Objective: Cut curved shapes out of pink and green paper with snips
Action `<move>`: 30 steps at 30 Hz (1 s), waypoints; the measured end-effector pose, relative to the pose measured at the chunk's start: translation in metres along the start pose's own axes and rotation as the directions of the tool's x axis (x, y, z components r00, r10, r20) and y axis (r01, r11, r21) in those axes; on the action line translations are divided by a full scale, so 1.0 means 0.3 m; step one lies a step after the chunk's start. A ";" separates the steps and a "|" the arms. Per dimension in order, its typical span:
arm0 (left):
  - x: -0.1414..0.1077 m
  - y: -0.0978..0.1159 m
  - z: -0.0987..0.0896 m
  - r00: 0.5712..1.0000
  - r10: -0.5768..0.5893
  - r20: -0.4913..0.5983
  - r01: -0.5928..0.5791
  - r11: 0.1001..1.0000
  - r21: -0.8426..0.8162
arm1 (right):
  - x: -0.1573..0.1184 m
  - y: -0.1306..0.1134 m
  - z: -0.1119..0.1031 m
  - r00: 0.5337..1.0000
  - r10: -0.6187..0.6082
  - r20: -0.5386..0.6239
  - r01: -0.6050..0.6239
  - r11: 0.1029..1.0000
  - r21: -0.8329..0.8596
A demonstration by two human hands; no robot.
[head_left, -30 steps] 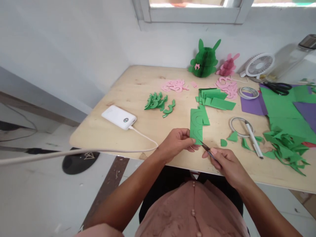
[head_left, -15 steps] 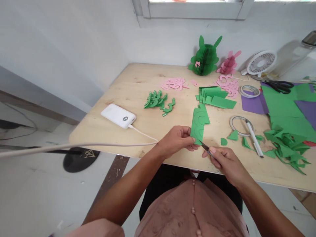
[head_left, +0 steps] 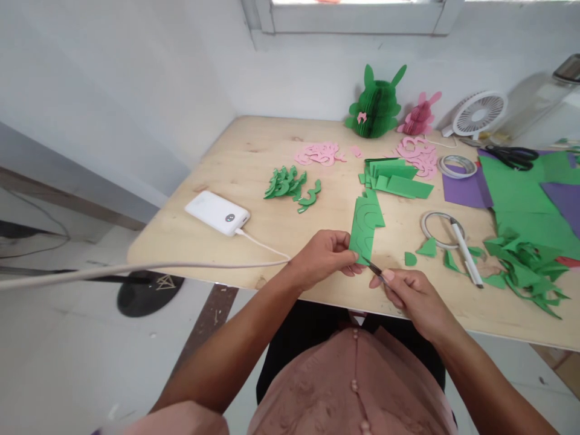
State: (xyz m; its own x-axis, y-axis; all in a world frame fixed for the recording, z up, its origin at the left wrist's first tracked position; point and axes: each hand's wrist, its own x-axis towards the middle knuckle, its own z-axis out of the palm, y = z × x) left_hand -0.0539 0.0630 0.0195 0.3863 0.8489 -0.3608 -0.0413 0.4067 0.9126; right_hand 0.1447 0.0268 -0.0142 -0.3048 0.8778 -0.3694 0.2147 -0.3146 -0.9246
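Observation:
My left hand (head_left: 333,254) is closed on the lower left edge of a piece of green paper (head_left: 364,226), which has curved outlines drawn on it. In my right hand (head_left: 405,290) is a pair of small scissors (head_left: 375,268), their handles mostly hidden by the fingers. The dark blades meet the paper's lower right corner, close to my left fingertips. Beyond the paper lies a stack of green paper strips (head_left: 399,179). Curvy green cut-outs (head_left: 286,182) are heaped to the left of it.
A white power bank (head_left: 212,211) trails a cable toward my left forearm. Pink cut-outs (head_left: 319,154), a green paper rabbit (head_left: 376,112) and a small fan (head_left: 480,115) stand toward the wall. At right are tape rolls (head_left: 457,167), a marker (head_left: 466,254), black-handled scissors (head_left: 512,158) and green scraps (head_left: 528,272).
The scissor blades have shifted very slightly to the left at the paper's lower corner. Both hands otherwise keep their places and holds.

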 end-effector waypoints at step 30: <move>-0.006 0.016 -0.004 0.999 -0.029 0.030 0.028 0.999 0.028 | -0.004 0.005 -0.006 1.000 -0.007 0.017 0.007 1.000 -0.024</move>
State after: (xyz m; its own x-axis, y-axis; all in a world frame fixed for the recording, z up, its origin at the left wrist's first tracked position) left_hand -0.0560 0.0639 0.0242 0.4145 0.8265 -0.3808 -0.0046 0.4204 0.9073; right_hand 0.1471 0.0258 -0.0148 -0.3219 0.8738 -0.3644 0.2343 -0.2994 -0.9249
